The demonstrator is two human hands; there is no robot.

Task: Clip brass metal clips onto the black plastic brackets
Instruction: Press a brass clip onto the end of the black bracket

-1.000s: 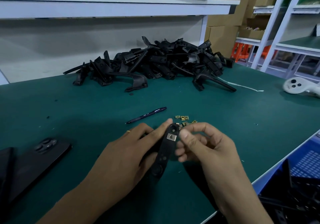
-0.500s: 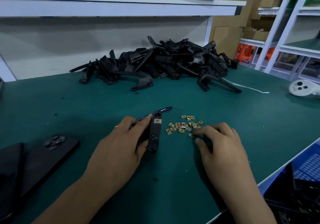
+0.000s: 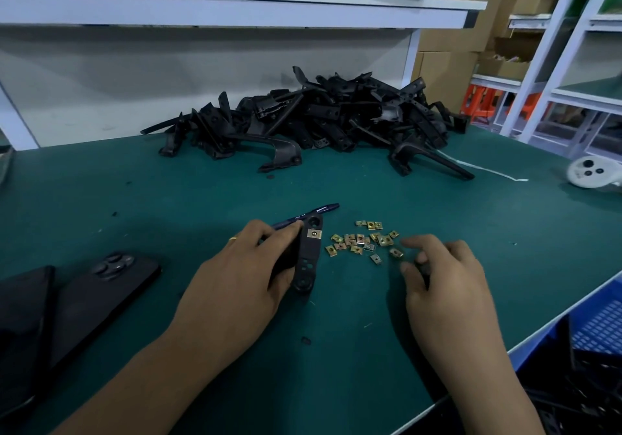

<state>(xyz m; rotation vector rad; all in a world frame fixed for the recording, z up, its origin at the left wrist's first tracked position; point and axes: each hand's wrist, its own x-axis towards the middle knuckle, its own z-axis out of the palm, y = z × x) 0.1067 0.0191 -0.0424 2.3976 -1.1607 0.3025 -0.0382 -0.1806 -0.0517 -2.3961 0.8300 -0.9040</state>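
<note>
My left hand (image 3: pixel 235 286) grips a black plastic bracket (image 3: pixel 308 259) that stands on edge on the green mat. One brass clip (image 3: pixel 314 233) sits on the bracket near its upper end. Several loose brass clips (image 3: pixel 360 242) lie scattered just right of it. My right hand (image 3: pixel 444 286) rests on the mat at the right edge of that scatter. Its fingers are loosely curled, with index finger and thumb on either side of one clip (image 3: pixel 396 252) that lies flat. A big pile of black brackets (image 3: pixel 319 118) is heaped at the back.
A blue pen (image 3: pixel 319 210) lies behind the held bracket. Two dark phones (image 3: pixel 101 286) lie at the left. A white controller (image 3: pixel 589 172) sits at the far right. A blue crate (image 3: pixel 599 330) is below the table's right edge, and a white shelf (image 3: pixel 235 7) hangs overhead.
My right hand left the bracket and moved right to the loose clips. My left hand lowered the bracket onto the mat, away from my body, next to the pen.
</note>
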